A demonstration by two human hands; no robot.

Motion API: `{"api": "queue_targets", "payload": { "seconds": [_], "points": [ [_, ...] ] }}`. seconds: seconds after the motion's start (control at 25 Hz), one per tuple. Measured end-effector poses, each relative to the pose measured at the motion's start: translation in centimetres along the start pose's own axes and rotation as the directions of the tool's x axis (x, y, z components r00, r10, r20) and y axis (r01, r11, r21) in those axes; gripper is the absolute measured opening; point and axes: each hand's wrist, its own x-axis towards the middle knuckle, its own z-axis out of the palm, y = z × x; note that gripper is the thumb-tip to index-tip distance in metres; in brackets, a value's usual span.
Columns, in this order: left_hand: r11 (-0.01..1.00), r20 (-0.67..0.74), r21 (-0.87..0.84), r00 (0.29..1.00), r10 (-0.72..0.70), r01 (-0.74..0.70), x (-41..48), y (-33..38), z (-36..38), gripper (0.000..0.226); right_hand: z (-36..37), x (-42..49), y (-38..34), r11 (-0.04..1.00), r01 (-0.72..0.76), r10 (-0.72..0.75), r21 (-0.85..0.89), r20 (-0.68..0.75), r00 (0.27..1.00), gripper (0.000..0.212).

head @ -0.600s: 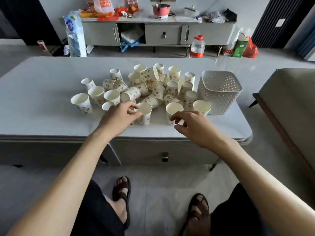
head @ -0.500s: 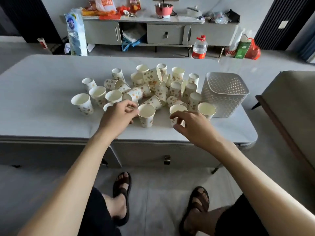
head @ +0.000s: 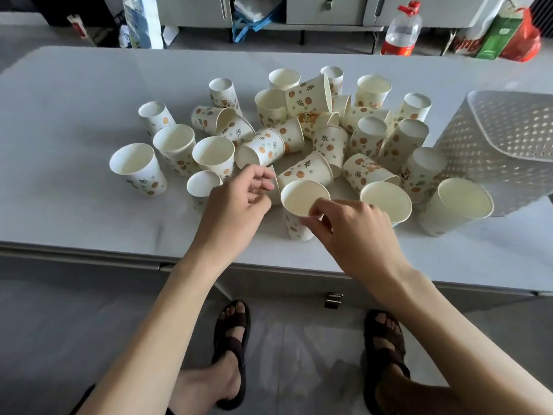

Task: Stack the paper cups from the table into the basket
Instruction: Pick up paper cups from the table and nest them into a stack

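Note:
Several flower-printed paper cups crowd the middle of the grey table, some upright, some on their sides. An upright paper cup stands near the front edge; my right hand pinches its near rim between thumb and forefinger. Just left of that cup my left hand hovers with loosely curled fingers, and I see nothing in it. A white perforated basket stands at the table's right end, its inside hidden from here.
Two more upright cups stand between my right hand and the basket. Beyond the table, a plastic bottle, a green carton and a red bag stand by a grey cabinet. My sandalled feet are under the front edge.
My right hand has moved left from the neighbouring cup onto the rim of the front cup. My left hand has come off that cup. The camera has leaned closer to the table.

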Motion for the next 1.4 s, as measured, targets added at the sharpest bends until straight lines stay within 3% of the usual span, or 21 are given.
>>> {"api": "queue_targets", "payload": {
  "seconds": [0.08,0.2,0.28,0.32,0.36,0.44,0.52,0.64,0.76,0.84,0.88,0.92,1.0,1.04,1.2,1.4],
  "points": [
    [0.999,0.118,-0.022,0.993,-0.028,0.031,-0.3,-0.4,0.1,0.043,-0.6,-0.2,0.6,0.983,-0.058,0.065,0.173,-0.031,0.997,0.023],
    [0.962,0.352,-0.236,0.935,-0.044,0.134,-0.7,-0.8,0.3,0.072,-1.6,0.1,0.8,0.790,-0.175,0.178,0.588,0.053,0.983,0.020],
    [0.958,0.349,-0.243,0.935,-0.060,0.153,-0.7,-0.7,1.0,0.084,-2.2,0.1,0.1,0.710,-0.167,0.081,0.684,0.156,0.984,0.022],
    [0.956,0.311,-0.244,0.947,-0.082,0.163,-0.5,-0.7,1.4,0.086,-2.3,-0.1,-0.2,0.723,-0.130,0.029,0.679,0.158,0.987,0.021],
    [0.954,0.272,-0.241,0.956,-0.110,0.179,-0.2,-0.7,1.7,0.085,-2.4,-0.2,-0.2,0.772,-0.074,0.017,0.632,0.095,0.995,0.016],
    [0.960,0.235,-0.199,0.961,-0.148,0.196,0.4,-0.6,2.2,0.081,-2.8,-0.4,1.0,0.936,-0.016,0.082,0.352,-0.174,0.981,0.011],
    [0.970,0.225,-0.144,0.961,-0.158,0.193,0.8,-0.7,2.7,0.081,-3.6,-1.1,2.8,0.986,-0.168,0.165,0.017,-0.299,0.940,0.028],
    [0.982,0.240,-0.091,0.960,-0.141,0.167,0.9,-0.7,3.6,0.086,-3.6,-2.7,4.7,0.925,-0.320,0.308,-0.207,-0.090,0.947,0.034],
    [0.990,0.278,-0.026,0.953,-0.123,0.135,0.7,-0.8,3.8,0.089,-3.0,-3.0,5.0,0.934,-0.276,0.273,-0.227,-0.044,0.961,0.025],
    [0.995,0.308,-0.017,0.947,-0.090,0.100,0.5,-1.0,3.6,0.089,-3.7,-2.4,5.4,0.964,-0.242,0.221,-0.108,-0.176,0.959,0.026],
    [0.996,0.327,-0.021,0.942,-0.076,0.087,0.5,-1.0,3.6,0.089,-4.1,-2.1,5.6,0.971,-0.237,0.239,0.037,-0.253,0.938,0.028],
    [0.997,0.344,-0.024,0.937,-0.063,0.075,0.6,-1.0,3.6,0.090,-4.2,-1.7,5.9,0.942,-0.226,0.293,0.249,-0.278,0.915,0.029],
    [0.999,0.371,-0.020,0.928,-0.035,0.046,0.7,-1.1,3.8,0.092,-4.0,-1.2,5.6,0.775,-0.189,0.364,0.603,-0.181,0.914,0.030],
    [1.000,0.378,-0.011,0.925,-0.019,0.025,0.7,-1.2,3.8,0.093,-3.6,-1.1,5.0,0.734,-0.175,0.344,0.656,-0.136,0.929,0.031],
    [1.000,0.356,0.026,0.934,-0.020,0.012,1.1,-1.9,3.6,0.094,-2.3,-1.1,3.3,0.763,-0.135,0.184,0.632,-0.012,0.983,0.032],
    [1.000,0.305,-0.003,0.952,0.012,-0.012,1.1,-1.5,4.1,0.092,-1.6,-1.1,2.0,0.705,-0.130,0.008,0.697,0.175,0.984,0.038]
  ]
}}
